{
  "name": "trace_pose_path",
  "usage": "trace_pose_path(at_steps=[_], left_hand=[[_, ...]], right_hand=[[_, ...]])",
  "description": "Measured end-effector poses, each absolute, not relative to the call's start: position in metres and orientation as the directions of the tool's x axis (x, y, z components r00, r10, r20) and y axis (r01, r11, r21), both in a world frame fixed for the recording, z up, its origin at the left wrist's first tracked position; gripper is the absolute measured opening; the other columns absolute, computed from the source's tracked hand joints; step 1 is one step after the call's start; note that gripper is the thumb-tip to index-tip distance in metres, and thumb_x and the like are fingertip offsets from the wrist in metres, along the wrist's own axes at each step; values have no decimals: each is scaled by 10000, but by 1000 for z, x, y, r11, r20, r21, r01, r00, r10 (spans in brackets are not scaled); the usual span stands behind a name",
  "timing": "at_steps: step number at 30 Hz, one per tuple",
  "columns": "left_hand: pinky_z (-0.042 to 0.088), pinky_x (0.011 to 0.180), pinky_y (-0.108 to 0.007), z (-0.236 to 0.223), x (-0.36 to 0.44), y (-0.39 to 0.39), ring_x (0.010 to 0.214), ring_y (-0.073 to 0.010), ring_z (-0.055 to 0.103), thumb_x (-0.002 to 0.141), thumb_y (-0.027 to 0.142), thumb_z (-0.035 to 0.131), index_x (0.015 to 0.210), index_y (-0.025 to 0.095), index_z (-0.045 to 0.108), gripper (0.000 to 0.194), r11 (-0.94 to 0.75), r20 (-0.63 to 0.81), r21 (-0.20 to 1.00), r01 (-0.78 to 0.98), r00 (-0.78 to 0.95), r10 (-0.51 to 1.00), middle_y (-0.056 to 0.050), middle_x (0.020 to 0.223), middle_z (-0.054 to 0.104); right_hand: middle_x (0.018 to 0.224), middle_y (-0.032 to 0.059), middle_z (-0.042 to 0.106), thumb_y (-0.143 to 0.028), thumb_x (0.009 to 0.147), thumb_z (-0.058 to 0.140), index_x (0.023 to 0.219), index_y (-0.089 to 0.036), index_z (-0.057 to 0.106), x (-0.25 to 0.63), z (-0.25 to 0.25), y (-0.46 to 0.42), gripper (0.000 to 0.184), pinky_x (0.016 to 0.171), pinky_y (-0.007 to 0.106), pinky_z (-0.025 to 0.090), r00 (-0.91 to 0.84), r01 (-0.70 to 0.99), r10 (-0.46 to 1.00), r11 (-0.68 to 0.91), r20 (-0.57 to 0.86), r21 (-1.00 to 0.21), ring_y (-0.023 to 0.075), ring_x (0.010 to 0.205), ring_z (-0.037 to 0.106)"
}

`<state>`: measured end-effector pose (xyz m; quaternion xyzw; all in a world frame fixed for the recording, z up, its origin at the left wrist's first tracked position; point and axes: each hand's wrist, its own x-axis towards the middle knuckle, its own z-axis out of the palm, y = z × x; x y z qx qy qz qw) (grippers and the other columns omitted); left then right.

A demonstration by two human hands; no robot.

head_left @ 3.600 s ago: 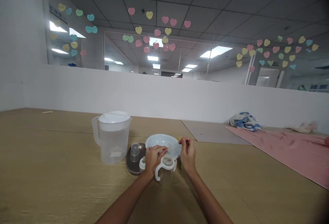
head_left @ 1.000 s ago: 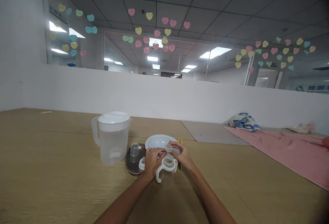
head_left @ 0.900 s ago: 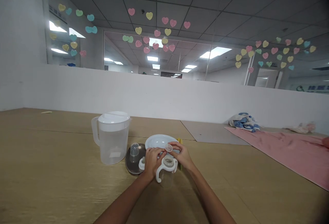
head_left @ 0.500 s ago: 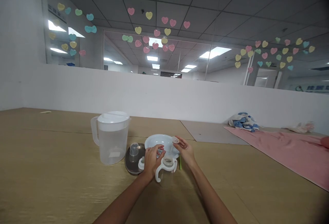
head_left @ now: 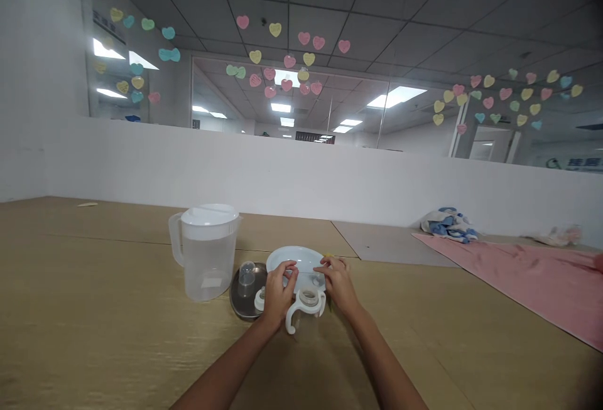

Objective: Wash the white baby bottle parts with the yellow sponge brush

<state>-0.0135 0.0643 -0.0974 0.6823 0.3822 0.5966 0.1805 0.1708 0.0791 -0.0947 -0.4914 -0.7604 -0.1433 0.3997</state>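
My left hand (head_left: 277,289) and my right hand (head_left: 337,283) are both closed in a pinch over a pale blue bowl (head_left: 298,255). They hold the two ends of a thin clear tube (head_left: 307,270), which stretches level between them. Just below the hands stands a clear baby bottle with white handles (head_left: 305,307), open at the top. My left hand is next to a round metal tray (head_left: 237,302). On the tray are a small clear cap (head_left: 246,274) and a small white part (head_left: 259,301).
A lidded clear plastic pitcher (head_left: 208,252) stands left of the tray on the wooden table (head_left: 94,309). A pink cloth (head_left: 527,275) covers the table's right side, with a blue-and-white bundle (head_left: 449,222) behind it. A white partition wall (head_left: 301,178) runs along the back.
Half a second ago my right hand held a small clear piece up over the bowl. Now it has come down, and both hands pinch the thin tube between them.
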Motion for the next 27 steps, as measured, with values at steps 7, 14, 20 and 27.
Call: trace_pose_path(at_steps=[7,14,20,27], left_hand=[[437,669,-270,-79,-18,39,717,-160,569,871,344,418,925,164,573,244,-744,742,668,16,-92,664,-36,758,613],[372,662,-334,-72,-22,26,671,-178,511,789,328,471,800,160,575,198,-970,925,206,127,299,235,-54,705,595],[391,677,-329,-77,-17,26,735,-180,497,717,221,530,855,167,557,151,-981,898,31,194,426,112,-65,806,610],[422,709,-340,-85,-19,31,801,-191,524,694,179,541,913,179,552,220,-957,914,-19,289,394,101,-94,977,578]], right_hand=[[831,39,656,-7,745,459,831,-291,716,171,-90,75,392,958,440,191,-278,903,696,424,662,-67,189,852,550],[849,21,691,-41,754,470,750,-279,710,163,-83,69,338,952,457,193,-270,864,737,470,619,-183,194,860,565],[840,61,675,-131,753,459,744,-209,683,162,-82,70,238,847,395,376,-60,607,679,607,732,-514,196,840,582],[770,31,672,-272,524,770,727,-168,648,164,-71,72,259,726,310,483,316,-168,838,512,446,-843,156,707,599]])
